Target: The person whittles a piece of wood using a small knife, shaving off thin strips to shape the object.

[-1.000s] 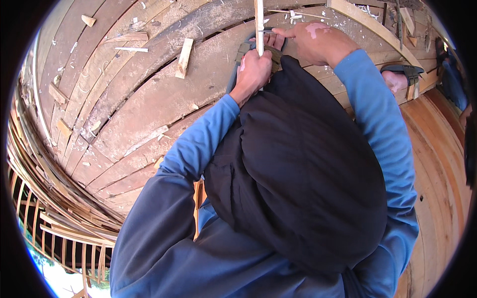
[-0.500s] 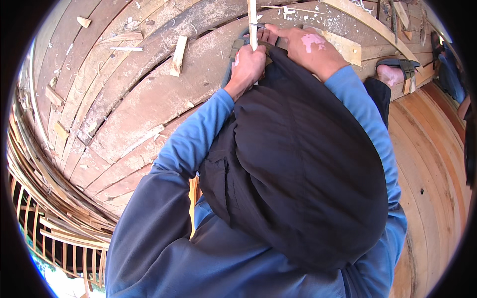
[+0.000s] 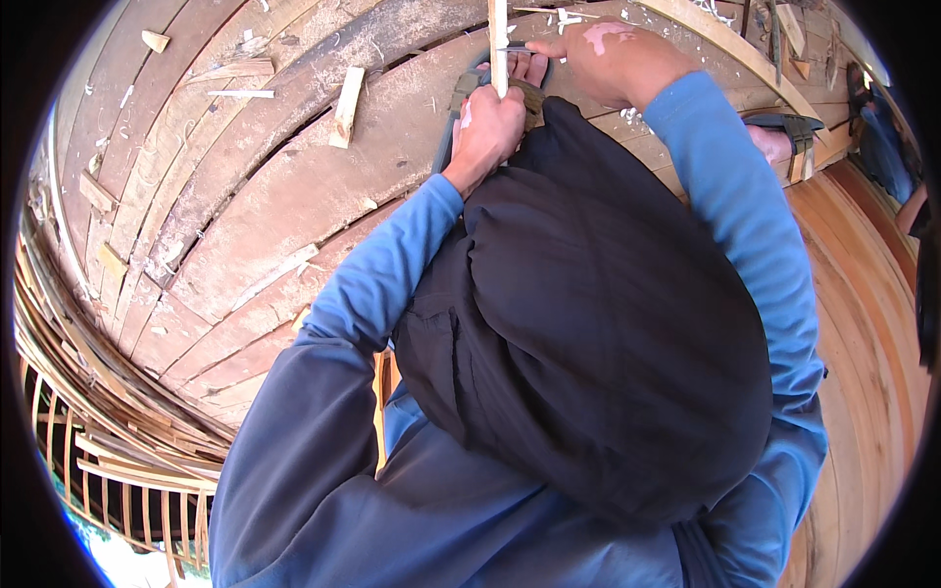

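My left hand (image 3: 489, 125) is closed around a narrow pale wood strip (image 3: 499, 44) that stands lengthwise beyond my fingers, up to the top of the picture. A thin dark blade (image 3: 516, 49), which looks like a knife's, touches the strip's right side just past that hand. Its handle is hidden inside my closed right hand (image 3: 613, 67), whose index finger stretches along the blade. Behind the strip, my sandalled foot (image 3: 530, 69) rests on the planks, with my knee in dark trousers (image 3: 598, 314) between my arms.
Curved planks (image 3: 265, 245) bear shavings and offcuts, including a small wood block (image 3: 347, 108) left of my hands. Many thin strips (image 3: 108, 377) are bundled at the left edge. A long curved batten (image 3: 730, 49) lies at upper right. Another person's leg (image 3: 885, 147) shows far right.
My right hand has shifted a little up and to the right, its wrist turned and its forearm swung outward. My left hand stays on the strip.
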Motion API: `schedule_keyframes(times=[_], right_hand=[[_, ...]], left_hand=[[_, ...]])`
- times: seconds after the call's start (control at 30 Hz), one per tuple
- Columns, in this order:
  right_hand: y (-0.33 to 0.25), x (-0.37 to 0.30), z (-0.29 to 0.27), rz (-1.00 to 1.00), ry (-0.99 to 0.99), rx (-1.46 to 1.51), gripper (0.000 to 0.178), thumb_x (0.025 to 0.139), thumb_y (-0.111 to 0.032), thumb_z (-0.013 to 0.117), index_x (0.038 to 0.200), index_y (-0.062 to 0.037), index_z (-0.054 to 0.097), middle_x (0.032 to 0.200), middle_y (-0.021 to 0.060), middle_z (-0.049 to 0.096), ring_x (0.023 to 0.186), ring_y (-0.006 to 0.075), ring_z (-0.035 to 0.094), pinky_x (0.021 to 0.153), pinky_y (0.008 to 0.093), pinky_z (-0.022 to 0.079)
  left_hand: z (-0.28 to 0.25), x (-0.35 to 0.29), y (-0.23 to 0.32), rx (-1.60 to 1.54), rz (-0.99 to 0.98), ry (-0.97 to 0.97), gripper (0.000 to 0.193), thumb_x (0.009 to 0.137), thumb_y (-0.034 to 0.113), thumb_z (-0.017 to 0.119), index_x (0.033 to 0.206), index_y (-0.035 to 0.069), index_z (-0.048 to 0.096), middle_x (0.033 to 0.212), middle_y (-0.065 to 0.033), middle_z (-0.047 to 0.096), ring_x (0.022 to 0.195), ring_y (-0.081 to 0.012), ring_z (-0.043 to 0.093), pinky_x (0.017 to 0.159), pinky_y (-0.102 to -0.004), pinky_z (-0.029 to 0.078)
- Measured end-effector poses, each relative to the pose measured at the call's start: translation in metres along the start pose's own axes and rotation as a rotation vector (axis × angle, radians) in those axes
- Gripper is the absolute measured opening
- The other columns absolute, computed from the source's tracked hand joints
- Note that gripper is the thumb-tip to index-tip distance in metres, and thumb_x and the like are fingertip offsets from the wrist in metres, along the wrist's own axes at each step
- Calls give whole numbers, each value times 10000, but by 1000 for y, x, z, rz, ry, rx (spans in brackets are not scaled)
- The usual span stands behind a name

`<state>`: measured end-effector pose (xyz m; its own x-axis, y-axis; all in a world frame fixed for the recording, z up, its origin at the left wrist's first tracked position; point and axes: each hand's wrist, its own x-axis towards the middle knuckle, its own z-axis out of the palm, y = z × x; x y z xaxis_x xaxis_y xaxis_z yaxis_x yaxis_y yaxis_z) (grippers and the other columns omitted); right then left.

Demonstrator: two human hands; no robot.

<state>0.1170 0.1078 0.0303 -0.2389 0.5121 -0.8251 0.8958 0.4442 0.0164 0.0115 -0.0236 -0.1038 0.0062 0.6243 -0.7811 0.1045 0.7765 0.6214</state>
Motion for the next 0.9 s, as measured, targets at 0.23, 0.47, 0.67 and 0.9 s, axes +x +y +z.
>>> schedule_keyframes(times=[0.23,0.47,0.67,0.9], right_hand=[[0,-13,54,-72,363,130,390,1020,-242,470,1384,-194,603,1209,184,690,1093,357,677,943,443,552],[20,-7,64,-96,184,319,617,947,-79,468,1479,-390,497,1023,218,701,893,376,697,863,461,562],[23,-18,9,-70,-89,263,531,996,-129,423,1452,-374,539,924,225,703,708,336,688,729,466,570],[26,-4,32,-78,75,184,606,932,-55,450,1435,-374,563,999,233,701,842,380,686,822,468,560]], left_hand=[[-1,3,3,-12,9,10,333,993,237,514,794,-25,563,642,-91,573,498,-203,577,478,-378,465],[1,-5,5,-115,-73,-56,289,993,221,521,839,-20,554,633,-63,532,483,-180,531,445,-353,423],[-3,-2,7,-141,-55,-36,266,1001,205,523,817,14,532,625,-49,513,471,-163,502,435,-349,403],[-4,-4,12,-197,-74,-94,277,995,221,525,803,23,509,611,-39,484,440,-159,467,411,-346,381]])
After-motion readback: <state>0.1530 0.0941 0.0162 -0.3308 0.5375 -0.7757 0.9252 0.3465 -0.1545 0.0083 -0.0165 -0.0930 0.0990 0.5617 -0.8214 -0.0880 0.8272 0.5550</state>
